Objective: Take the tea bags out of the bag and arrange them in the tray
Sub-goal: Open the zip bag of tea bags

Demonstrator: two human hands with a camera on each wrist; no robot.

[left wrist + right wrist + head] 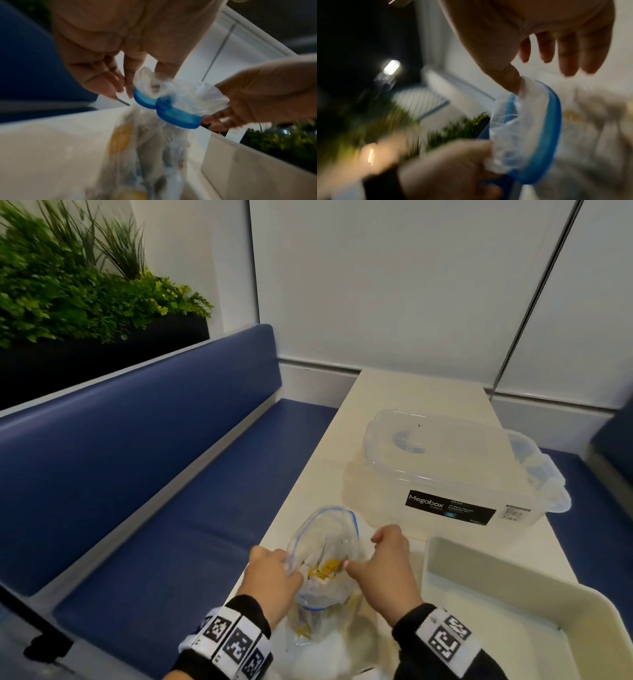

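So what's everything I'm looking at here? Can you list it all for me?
zip bag: one, clear with a blue rim, near edge of the table, mouth held open
tea bags: count unclear, yellow and white, inside the zip bag
tray: one, cream, right of the zip bag
storage box: one, clear, lidded, behind the tray
table: one, cream
bench: one, blue, left of the table
plants: green, in a black planter behind the bench
left hand: grips the bag's rim
right hand: pinches the opposite rim

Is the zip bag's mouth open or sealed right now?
Open: both hands, left hand and right hand, pull the zip bag's blue-edged mouth apart.
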